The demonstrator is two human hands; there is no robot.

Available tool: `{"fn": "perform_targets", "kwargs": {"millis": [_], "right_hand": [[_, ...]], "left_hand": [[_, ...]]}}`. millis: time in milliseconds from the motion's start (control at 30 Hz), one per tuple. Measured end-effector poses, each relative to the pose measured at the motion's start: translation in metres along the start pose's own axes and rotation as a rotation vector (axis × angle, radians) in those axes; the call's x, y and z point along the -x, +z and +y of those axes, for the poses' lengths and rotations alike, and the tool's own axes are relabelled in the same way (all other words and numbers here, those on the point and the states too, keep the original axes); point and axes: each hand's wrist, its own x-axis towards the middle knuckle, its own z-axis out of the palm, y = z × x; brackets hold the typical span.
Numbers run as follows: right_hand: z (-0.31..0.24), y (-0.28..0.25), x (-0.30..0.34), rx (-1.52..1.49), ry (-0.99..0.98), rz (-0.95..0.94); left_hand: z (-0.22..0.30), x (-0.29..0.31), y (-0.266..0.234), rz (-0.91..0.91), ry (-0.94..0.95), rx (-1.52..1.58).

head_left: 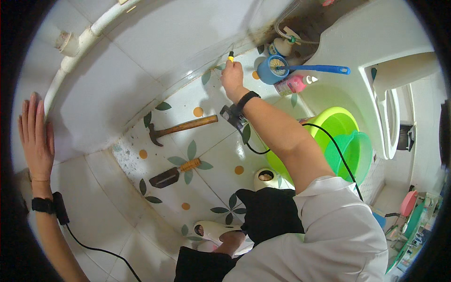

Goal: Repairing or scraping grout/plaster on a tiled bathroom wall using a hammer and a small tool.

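My right hand is closed around a screwdriver-like tool with a yellow-and-black handle. Its thin tip points at the seam where the white tiled wall meets the floor. Whether the tip touches is too small to tell. My left hand lies flat on the wall tiles at the far left, fingers stretched out, beside a white pipe. On the floor between my hands is a claw hammer with a wooden handle. Nearer to me lies a trowel with a dark flat blade and a wooden grip.
Right of my right hand stand a blue brush holder with a blue-handled toilet brush, a pink bottle and a whitish bottle. Green basins sit beside my right arm, below a white washbasin. Cables trail from both wrist devices.
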Motion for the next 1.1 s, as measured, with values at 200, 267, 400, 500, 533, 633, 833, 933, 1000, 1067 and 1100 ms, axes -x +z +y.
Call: {"fn": "perform_targets", "kwargs": {"millis": [200,267,400,500,533,633,833,933,1000,1067,1100], "right_hand": [[-0.033,0.001,0.01,0.041,0.033,-0.076],[-0.016,0.003,-0.022,0.088,0.035,-0.039],[0.046,-0.027,-0.099,0.91,-0.591,-0.206],[0.037,-0.018,-0.083,0.89,-0.549,-0.258],[0.037,-0.01,-0.068,0.51,-0.369,-0.135],[0.011,0.012,-0.008,0.08,-0.151,-0.071],[-0.016,0.002,-0.046,-0.19,0.376,-0.29],[-0.013,-0.006,-0.019,-0.079,0.188,-0.27],[-0.015,-0.007,0.008,-0.079,0.234,-0.342],[-0.014,-0.007,0.042,-0.004,0.176,-0.444],[-0.006,-0.004,0.051,0.057,0.173,-0.524]], "left_hand": [[-0.005,0.012,0.0,-0.015,-0.016,0.009],[-0.005,0.01,0.001,-0.02,-0.024,0.017],[-0.005,0.008,0.005,0.0,-0.006,0.037],[-0.009,0.014,0.007,-0.023,-0.02,0.064],[-0.011,0.015,0.007,-0.04,-0.035,0.078],[-0.01,0.021,0.005,-0.054,-0.033,0.059],[-0.014,0.018,0.006,-0.006,-0.018,0.091],[-0.009,0.016,0.007,-0.006,-0.035,0.105],[-0.01,0.019,0.007,-0.028,-0.052,0.09],[-0.01,0.02,0.008,-0.046,-0.065,0.08],[-0.01,0.018,0.01,-0.038,-0.067,0.082]]}}
